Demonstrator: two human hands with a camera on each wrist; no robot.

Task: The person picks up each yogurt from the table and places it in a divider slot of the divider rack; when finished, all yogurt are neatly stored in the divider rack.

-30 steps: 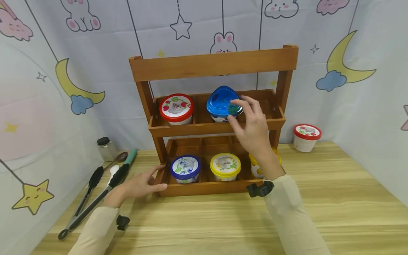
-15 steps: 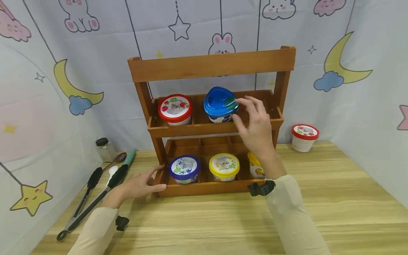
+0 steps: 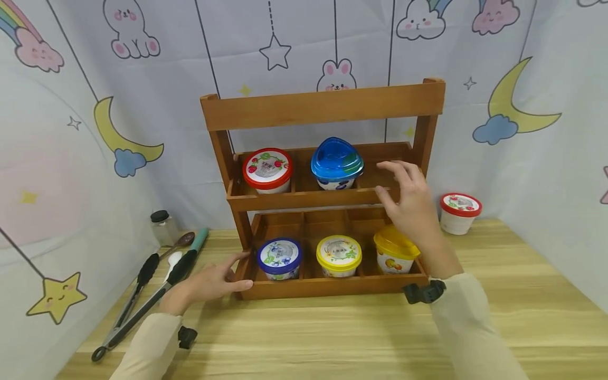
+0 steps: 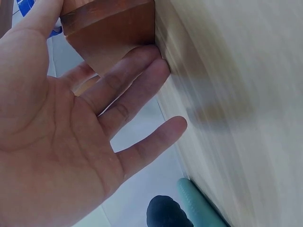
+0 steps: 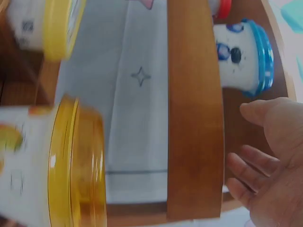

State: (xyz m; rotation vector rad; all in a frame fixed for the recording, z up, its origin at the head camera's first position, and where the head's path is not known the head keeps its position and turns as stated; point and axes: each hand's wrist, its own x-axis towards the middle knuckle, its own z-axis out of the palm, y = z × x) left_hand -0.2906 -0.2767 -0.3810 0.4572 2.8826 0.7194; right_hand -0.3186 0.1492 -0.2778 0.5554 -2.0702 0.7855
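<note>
My right hand (image 3: 412, 206) is before the right compartment of the upper shelf, fingers spread, holding nothing. To its left, apart from the fingertips, a tub with a clear blue triangular lid (image 3: 337, 163) sits in the middle compartment. A red-lidded tub (image 3: 267, 170) is in the left compartment. My left hand (image 3: 209, 287) touches the left front corner of the two-tier wooden rack (image 3: 323, 289); its fingers lie along the side (image 4: 109, 40). The lower shelf holds blue-lidded (image 3: 280, 258), yellow-lidded (image 3: 339, 255) and clear-yellow-lidded (image 3: 396, 250) tubs, left to right.
Another red-lidded tub (image 3: 459, 213) stands on the table to the right of the rack. At the left lie black-tipped tongs (image 3: 142, 314), a dark spoon (image 3: 184, 240) and a white spoon (image 3: 173, 262), near a black-capped jar (image 3: 163, 228). A printed curtain (image 3: 294, 68) hangs behind.
My right hand has let go of the blue triangular-lidded tub and moved away to the right. That tub settled level in the middle compartment. The left hand stays at the rack corner.
</note>
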